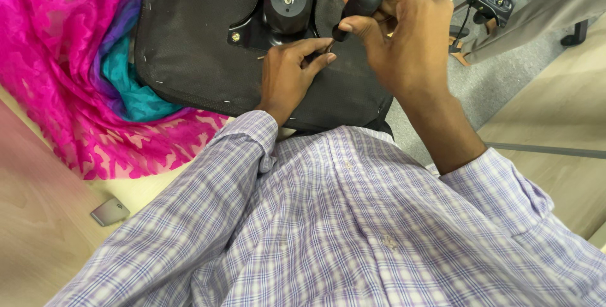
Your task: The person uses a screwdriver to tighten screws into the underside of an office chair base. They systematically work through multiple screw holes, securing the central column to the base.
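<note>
right grip [379, 26] clenched on black screwdriver handle [362, 0], wrist bent; left grip [291, 70] pinching its shaft [326, 47].

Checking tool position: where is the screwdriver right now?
In the head view, upper centre: the right hand grips the black screwdriver handle over the upturned chair seat, beside the left hand.

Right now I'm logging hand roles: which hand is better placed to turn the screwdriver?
Probably the right hand: it already grips the screwdriver by its black handle, tip down at the seat base. The left hand lies low on the base, fingers by the tip, steadying.
</note>
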